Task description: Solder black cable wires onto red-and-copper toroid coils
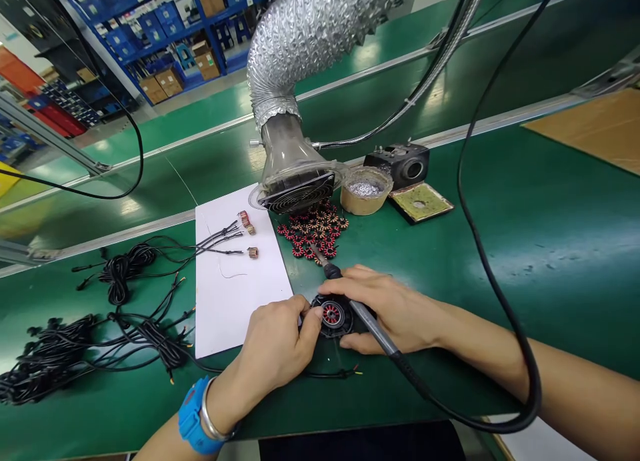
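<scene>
My left hand (pixel 283 331) pinches the left edge of a round black motor housing (pixel 344 324), its thumb at the rim. Inside the housing sits a ring with red windings (pixel 331 313). My right hand (pixel 390 307) is closed around a soldering iron (pixel 373 327), with fingers and thumb also at the housing's right side. The iron's tip points away from me, towards a pile of small red and copper wound cores (pixel 320 231). Below the housing lies a black cable end (pixel 330 374) with bared coloured wires.
A fume extractor hood (pixel 295 174) hangs over the cores. Behind are a solder pot (pixel 367 191), an iron stand (pixel 400 166) and a yellow sponge tray (pixel 421 202). Leftward lie white board (pixel 235 314) and bundled black cables (pixel 55 351). The iron's cord (pixel 500 281) loops over my right arm.
</scene>
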Available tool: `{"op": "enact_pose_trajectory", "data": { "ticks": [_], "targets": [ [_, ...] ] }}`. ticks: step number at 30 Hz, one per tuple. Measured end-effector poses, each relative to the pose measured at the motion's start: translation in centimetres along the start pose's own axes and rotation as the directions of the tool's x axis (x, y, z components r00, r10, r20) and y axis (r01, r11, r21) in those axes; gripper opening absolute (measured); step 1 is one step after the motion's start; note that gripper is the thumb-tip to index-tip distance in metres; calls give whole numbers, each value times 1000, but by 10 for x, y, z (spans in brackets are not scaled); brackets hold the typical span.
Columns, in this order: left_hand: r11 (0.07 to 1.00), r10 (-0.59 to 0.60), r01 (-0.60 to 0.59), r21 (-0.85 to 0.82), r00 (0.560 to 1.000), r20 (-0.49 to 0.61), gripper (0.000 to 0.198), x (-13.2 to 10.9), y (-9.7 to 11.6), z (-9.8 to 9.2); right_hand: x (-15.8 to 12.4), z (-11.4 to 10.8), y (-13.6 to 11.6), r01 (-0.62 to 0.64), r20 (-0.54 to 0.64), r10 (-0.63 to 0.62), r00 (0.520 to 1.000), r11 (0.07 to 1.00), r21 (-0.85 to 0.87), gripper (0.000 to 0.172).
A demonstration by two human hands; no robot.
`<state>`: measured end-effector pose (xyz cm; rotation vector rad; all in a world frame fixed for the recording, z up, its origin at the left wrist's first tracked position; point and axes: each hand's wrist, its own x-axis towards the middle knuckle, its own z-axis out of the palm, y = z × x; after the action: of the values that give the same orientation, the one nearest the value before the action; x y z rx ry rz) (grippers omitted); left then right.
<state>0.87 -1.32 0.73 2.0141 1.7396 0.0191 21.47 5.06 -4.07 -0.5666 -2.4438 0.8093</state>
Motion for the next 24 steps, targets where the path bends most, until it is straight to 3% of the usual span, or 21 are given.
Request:
{"op": "enact_pose_trajectory", "data": {
  "ticks": [8,13,21,24],
  "targets": [
    [994,-41,34,-108,997,-63,25,-2,-5,-3,-1,-3,-2,5,-54,1,999,994,107,66],
    [982,26,-50,-185,991,-133,16,-4,-2,-4,-1,-1,-5,-20,-84,32,996,991,133,62],
    [966,50,-19,-258,992,118,23,-2,-1,-16,-5,12,-6,17,-132,1,991,991,133,59],
    [964,15,24,-265,989,144,30,1,-4,-19,-3,13,-6,-4,-113,15,993,995,96,60]
  ]
}}
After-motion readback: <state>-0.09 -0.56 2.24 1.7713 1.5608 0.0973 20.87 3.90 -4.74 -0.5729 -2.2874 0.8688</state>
